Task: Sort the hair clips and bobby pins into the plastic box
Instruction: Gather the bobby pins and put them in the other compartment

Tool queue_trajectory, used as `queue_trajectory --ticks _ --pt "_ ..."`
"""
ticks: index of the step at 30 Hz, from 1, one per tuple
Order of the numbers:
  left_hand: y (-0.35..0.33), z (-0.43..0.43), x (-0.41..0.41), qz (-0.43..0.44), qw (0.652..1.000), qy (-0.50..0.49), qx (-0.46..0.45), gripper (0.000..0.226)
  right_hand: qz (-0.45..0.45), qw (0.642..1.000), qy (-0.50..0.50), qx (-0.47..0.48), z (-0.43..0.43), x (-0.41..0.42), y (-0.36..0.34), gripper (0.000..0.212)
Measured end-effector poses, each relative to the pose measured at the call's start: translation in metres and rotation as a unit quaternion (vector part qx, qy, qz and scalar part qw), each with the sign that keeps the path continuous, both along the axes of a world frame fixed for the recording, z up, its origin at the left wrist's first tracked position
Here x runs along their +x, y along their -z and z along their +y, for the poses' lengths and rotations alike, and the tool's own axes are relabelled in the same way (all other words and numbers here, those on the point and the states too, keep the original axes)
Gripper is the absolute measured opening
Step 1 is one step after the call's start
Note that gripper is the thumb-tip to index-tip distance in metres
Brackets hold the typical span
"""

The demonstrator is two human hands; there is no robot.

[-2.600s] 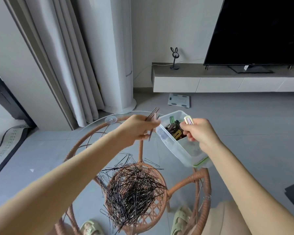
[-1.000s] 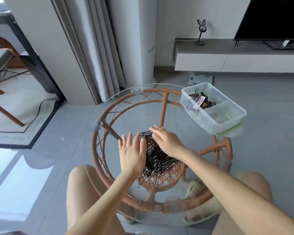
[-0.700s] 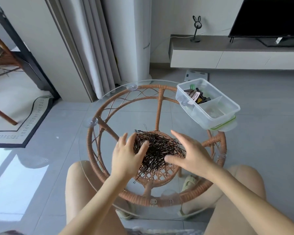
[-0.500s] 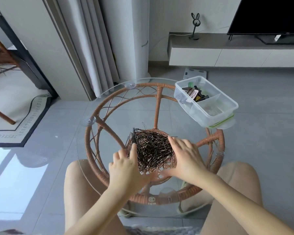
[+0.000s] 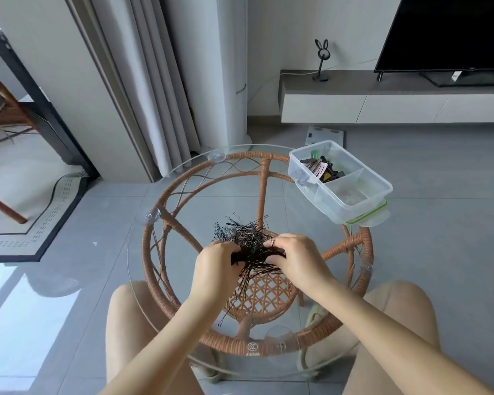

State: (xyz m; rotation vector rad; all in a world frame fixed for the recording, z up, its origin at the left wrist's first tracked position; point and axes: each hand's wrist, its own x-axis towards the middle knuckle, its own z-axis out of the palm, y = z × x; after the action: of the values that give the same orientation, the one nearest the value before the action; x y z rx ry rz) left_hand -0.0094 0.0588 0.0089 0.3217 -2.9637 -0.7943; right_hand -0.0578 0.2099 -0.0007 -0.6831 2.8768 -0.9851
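A heap of black bobby pins point(image 5: 247, 238) lies in the middle of the round glass table point(image 5: 183, 201). My left hand point(image 5: 216, 269) grips the heap's left side with curled fingers. My right hand point(image 5: 295, 259) grips its right side, so the pins are bunched between both hands. A clear plastic box point(image 5: 380, 183) with two compartments stands at the table's far right edge. Its far compartment holds several hair clips point(image 5: 321, 171) in pink, black and green. Its near compartment looks almost bare.
The glass top rests on a woven rattan frame point(image 5: 351, 243) with suction cups. The box overhangs the table's right edge, with its green-rimmed lid point(image 5: 371, 219) under it. My knees are under the near edge. A TV unit, curtains and a rug lie beyond.
Both hands have closed in from the sides of the pin heap and curled round it, squeezing the spread pins into a tighter bunch. Before that, both hands left the box.
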Motion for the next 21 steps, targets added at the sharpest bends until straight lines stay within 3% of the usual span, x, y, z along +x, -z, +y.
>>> queue_trajectory --ticks 13,21 --pt "-0.069 -0.008 -0.028 0.054 0.998 -0.011 0.026 0.020 -0.011 0.993 0.061 -0.103 0.028 -0.029 -0.060 0.015" --pt "-0.102 0.011 -0.059 0.080 0.996 0.018 0.034 0.016 -0.008 0.994 0.092 -0.061 0.082 -0.074 -0.099 0.014"
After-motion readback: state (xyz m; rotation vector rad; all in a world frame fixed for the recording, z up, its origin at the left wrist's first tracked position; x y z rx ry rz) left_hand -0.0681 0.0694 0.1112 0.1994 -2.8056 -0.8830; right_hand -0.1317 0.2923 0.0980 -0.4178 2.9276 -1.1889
